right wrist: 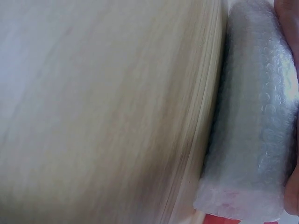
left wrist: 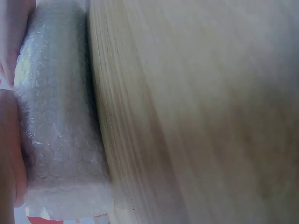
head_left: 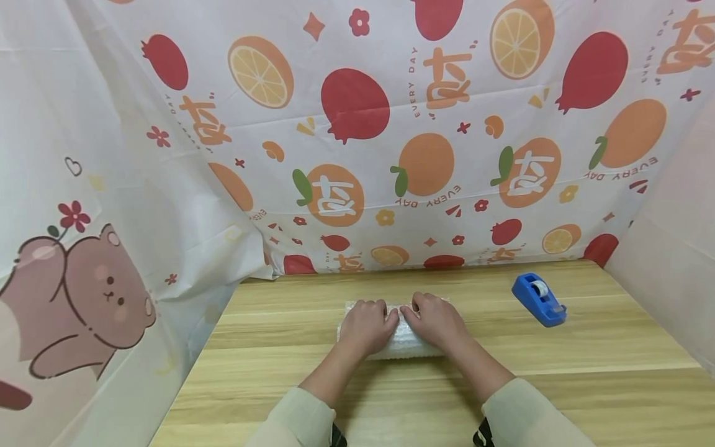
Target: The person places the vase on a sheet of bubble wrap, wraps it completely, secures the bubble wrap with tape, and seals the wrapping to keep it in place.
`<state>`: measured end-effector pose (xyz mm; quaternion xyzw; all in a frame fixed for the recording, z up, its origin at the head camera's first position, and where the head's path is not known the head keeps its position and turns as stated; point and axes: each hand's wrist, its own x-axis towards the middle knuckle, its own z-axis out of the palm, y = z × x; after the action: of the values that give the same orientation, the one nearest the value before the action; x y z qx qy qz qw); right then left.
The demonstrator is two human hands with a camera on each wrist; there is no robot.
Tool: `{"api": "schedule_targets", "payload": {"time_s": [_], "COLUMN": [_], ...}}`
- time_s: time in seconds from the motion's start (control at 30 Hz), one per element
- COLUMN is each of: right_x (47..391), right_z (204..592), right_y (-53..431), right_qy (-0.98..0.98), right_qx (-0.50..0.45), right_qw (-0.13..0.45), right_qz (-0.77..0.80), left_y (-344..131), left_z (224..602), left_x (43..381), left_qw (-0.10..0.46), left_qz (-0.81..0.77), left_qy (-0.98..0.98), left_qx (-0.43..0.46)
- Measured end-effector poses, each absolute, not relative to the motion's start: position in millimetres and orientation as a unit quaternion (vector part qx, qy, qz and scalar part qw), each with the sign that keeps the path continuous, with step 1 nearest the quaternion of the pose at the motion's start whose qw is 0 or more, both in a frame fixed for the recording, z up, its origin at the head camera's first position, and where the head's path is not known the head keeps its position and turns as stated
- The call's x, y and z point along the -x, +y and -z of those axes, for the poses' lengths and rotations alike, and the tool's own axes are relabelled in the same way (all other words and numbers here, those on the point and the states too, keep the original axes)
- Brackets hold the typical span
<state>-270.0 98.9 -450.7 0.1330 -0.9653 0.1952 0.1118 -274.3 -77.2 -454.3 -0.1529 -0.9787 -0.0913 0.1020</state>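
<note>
A roll of bubble wrap [head_left: 406, 345] lies crosswise on the wooden table in the head view. My left hand [head_left: 365, 326] grips its left part from above, fingers curled over the far side. On the right part, my right hand [head_left: 437, 321] holds it the same way, with the two thumbs close together near the middle. The left wrist view shows the bubbled surface of the wrap [left wrist: 58, 112] close up, beside the table. From the right wrist, the wrap [right wrist: 252, 112] appears along the right side. Whether anything is inside the roll cannot be seen.
To the right on the table [head_left: 268, 360] stands a blue tape dispenser [head_left: 539, 300] with a roll of tape in it. A fruit-print curtain [head_left: 380, 37] hangs behind the far edge, and a sheet with a bear print [head_left: 112, 285] hangs at the left.
</note>
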Motion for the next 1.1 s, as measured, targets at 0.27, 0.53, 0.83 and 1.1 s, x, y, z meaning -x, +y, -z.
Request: {"api": "schedule_targets", "payload": {"time_s": [0.27,0.53,0.83,1.1], "right_x": [271.5,271.4,272.0,273.4], "right_z": [449.5,449.5,450.4,451.7], "right_y": [97.3,96.9,96.6,95.7], "right_qy": [-0.966,-0.966,-0.967,-0.967], "right_qx": [-0.129,-0.122,-0.12,-0.118], "right_qw": [0.1,0.096,0.099,0.097], "right_qz": [-0.203,-0.205,-0.202,-0.202], "left_y": [-78.3,-78.9,-78.4,-77.9], "left_z": [453.1,451.3,450.6,450.3], "left_x": [276.1,277.3,279.4,279.9], "left_qw": [0.079,0.06,0.045,0.033], "left_qz": [0.104,0.103,0.11,0.113], "left_qy": [-0.981,-0.983,-0.983,-0.984], "left_qx": [0.143,0.141,0.14,0.136]}}
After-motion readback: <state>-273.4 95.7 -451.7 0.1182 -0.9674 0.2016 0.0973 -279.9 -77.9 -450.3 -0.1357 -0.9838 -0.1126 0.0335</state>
